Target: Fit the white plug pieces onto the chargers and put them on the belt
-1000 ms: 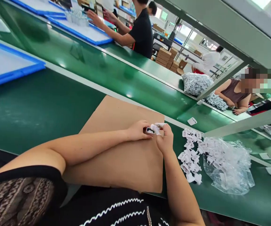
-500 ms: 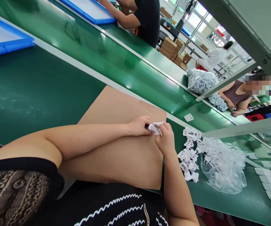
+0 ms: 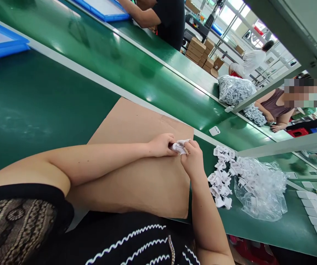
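Note:
Over the right part of a brown cardboard sheet (image 3: 136, 184), my two hands meet around a small white plastic part (image 3: 179, 147). My left hand (image 3: 162, 144) is closed on its left side. The fingers of my right hand (image 3: 193, 156) pinch its right end, hiding some of it. To the right of my right hand lies a loose pile of similar white plastic parts (image 3: 220, 180) on the green table. A clear plastic bag (image 3: 269, 195) with more white parts inside rests beside that pile.
A conveyor belt (image 3: 136, 84) runs past the table, carrying a white piece (image 3: 214, 130). Blue-rimmed trays (image 3: 4, 51) sit at the upper left. White flat pieces (image 3: 315, 217) form a row at far right. A metal post (image 3: 282, 145) crosses the right side. Co-workers sit opposite.
Both hands keep hold of the white plastic part, which has turned slightly between the fingers. The white piece on the belt has shifted left in view, and the camera has moved a little.

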`<action>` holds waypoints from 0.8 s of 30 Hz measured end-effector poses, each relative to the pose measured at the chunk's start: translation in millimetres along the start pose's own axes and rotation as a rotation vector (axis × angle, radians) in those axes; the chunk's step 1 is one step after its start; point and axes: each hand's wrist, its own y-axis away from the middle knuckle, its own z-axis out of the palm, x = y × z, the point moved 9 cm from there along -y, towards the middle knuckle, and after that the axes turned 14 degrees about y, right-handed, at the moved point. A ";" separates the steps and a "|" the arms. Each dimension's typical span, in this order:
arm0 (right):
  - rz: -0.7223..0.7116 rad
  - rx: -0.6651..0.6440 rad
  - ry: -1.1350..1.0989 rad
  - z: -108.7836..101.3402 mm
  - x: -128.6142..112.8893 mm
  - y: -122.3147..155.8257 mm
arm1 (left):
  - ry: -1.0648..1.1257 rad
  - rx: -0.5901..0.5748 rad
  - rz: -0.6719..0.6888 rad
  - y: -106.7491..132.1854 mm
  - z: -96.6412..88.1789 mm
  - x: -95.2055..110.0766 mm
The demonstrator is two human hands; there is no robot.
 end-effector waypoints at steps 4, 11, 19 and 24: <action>0.052 -0.003 0.019 1.4 0.2 3.3 | 0.002 -0.004 0.001 0.6 1.9 -1.4; 0.181 0.025 -0.151 0.7 19.3 12.9 | -0.034 -0.007 -0.017 3.2 5.5 -0.3; 0.818 0.148 0.289 -10.5 147.9 59.2 | -0.308 0.329 -0.062 -69.6 -87.2 -4.5; 0.870 0.104 0.217 -4.7 167.2 69.2 | -0.426 0.558 -0.171 -110.3 -170.6 -12.9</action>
